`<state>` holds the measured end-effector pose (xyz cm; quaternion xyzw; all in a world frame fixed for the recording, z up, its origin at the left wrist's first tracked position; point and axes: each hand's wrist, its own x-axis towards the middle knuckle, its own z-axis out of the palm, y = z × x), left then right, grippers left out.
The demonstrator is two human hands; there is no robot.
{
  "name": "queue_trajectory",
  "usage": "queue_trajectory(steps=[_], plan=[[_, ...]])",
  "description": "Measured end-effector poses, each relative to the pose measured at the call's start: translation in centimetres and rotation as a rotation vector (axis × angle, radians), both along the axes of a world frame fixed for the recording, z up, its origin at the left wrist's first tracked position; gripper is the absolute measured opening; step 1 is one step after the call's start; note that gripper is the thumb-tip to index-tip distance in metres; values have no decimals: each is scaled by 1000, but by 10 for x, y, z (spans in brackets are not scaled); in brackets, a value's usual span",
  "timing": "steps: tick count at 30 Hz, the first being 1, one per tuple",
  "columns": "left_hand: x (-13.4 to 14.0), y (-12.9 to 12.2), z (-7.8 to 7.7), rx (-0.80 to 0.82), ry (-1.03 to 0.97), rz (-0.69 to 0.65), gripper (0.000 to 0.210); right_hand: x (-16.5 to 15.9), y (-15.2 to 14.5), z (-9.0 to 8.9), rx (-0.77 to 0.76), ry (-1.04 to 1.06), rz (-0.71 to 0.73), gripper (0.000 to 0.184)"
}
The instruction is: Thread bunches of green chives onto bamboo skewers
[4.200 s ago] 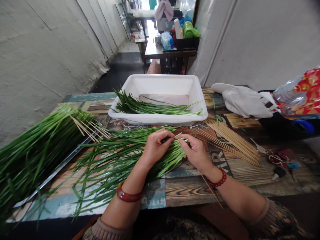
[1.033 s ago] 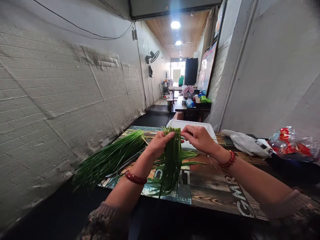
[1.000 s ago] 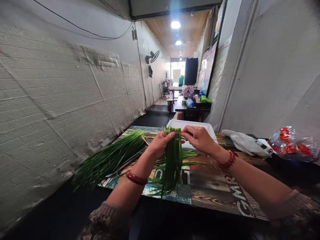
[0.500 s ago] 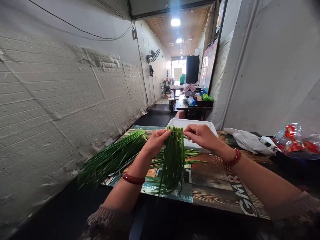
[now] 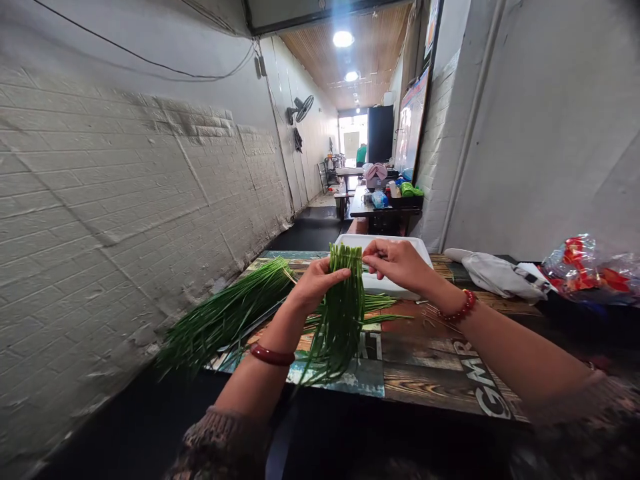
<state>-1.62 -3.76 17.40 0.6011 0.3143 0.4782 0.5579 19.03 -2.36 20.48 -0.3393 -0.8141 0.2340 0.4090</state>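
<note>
A row of green Chinese chives hangs with its cut ends up and its leaves drooping over the table edge. My left hand is closed around the upper stems, thumb across the front. My right hand pinches at the right side of the row, just below the cut ends; whatever lies between its fingertips is too small to make out. A big pile of chives rests at the left of the table, and loose chives lie behind the held ones.
Behind my hands stands a white tray on the wood-patterned table. Thin sticks lie scattered right of centre. Farther right are a white cap and clear plastic with red packets. A brick-patterned wall runs along the left.
My left hand's thumb has moved from beside the top edge to lower across the stems. My right hand stays at the row's right side. The view has shifted slightly.
</note>
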Motion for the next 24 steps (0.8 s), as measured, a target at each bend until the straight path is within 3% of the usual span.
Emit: queue_trajectory(steps=[6, 10, 12, 17, 19, 21, 24], plan=[[6, 6, 1, 0, 84, 19, 35, -7, 2, 1, -64, -10, 50, 16], [-5, 14, -6, -11, 128, -19, 38, -6, 8, 2, -55, 87, -15, 19], [-17, 20, -21, -23, 185, -8, 39, -1, 10, 3, -29, 119, -68, 21], [-50, 32, -76, -31, 440, 143, 35, 15, 13, 13, 27, 172, -187, 25], [-62, 31, -87, -31, 464, 159, 43, 20, 14, 18, 30, 168, -234, 24], [-71, 28, -85, -12, 468, 184, 57, 23, 15, 23, 31, 148, -266, 24], [-75, 18, -60, 59, 395, 178, 60, 23, 16, 26, 42, 119, -288, 24]])
